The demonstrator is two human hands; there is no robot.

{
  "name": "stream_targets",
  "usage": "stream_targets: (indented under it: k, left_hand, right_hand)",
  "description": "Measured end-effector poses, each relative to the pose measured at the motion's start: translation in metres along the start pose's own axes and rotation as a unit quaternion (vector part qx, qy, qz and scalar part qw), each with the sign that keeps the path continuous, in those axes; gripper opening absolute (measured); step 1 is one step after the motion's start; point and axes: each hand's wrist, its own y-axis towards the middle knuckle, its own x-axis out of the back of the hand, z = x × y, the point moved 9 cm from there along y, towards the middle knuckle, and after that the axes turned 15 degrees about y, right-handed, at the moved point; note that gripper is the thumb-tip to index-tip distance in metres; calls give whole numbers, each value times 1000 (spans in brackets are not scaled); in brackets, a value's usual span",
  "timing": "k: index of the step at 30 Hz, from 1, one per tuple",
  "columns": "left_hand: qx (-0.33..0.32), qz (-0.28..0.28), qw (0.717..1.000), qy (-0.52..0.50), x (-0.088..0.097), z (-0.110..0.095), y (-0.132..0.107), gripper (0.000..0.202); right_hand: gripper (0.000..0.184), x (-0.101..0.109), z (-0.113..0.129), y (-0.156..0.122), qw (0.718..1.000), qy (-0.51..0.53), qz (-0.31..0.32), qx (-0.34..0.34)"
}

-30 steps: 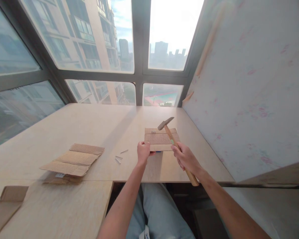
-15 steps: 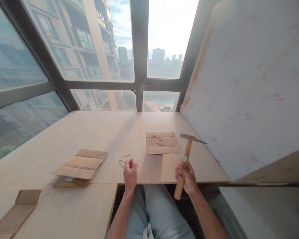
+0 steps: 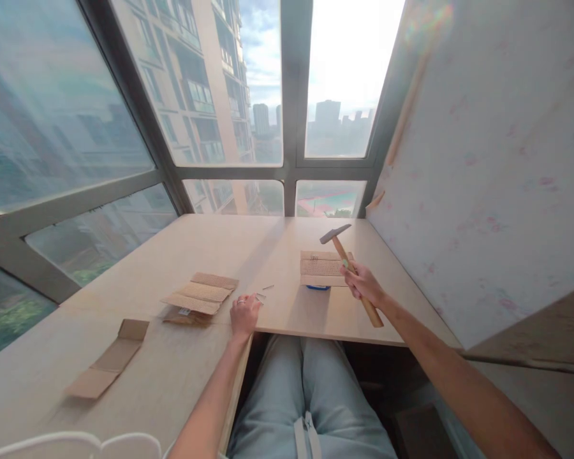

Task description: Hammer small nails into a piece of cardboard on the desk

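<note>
My right hand (image 3: 361,280) is closed round the wooden handle of a hammer (image 3: 335,234), raised at the right with its metal head up and to the left. Behind it sits a piece of cardboard (image 3: 321,268) with rows of small holes. Several nails (image 3: 314,258) stand upright near the cardboard's far edge. Below its near edge shows a blue object (image 3: 318,288), mostly hidden. My left hand (image 3: 245,313), a ring on one finger, rests low at the table with its fingers curled down beside a few loose nails (image 3: 268,287). Its fingertips are hidden.
On the pale wooden table (image 3: 220,245), a stack of folded cardboard (image 3: 201,294) lies left of my left hand. Another bent cardboard piece (image 3: 109,363) is nearer me. Windows rise behind, and a patterned wall (image 3: 488,172) borders the right side. A white curved edge (image 3: 62,437) shows bottom left.
The view has shifted left. My right hand has lifted the hammer, and its head now points left. My left hand has moved down to the table beside the loose nails.
</note>
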Motion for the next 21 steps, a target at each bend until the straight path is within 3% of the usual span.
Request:
stream_targets:
  k: [7, 10, 15, 21]
  left_hand:
    - [-25, -22, 999, -17, 3, -7, 1, 23]
    - [-29, -28, 999, -28, 4, -6, 1, 21]
    - [-34, -30, 998, -32, 3, -5, 3, 19]
    - [-51, -33, 998, -20, 4, -7, 5, 20]
  right_hand:
    - [56, -23, -104, -69, 998, -4, 13, -58]
    - [56, -27, -135, -96, 996, -11, 18, -83]
    - [54, -19, -159, -125, 992, 17, -18, -122]
    - [55, -5, -159, -144, 978, 81, -117, -155]
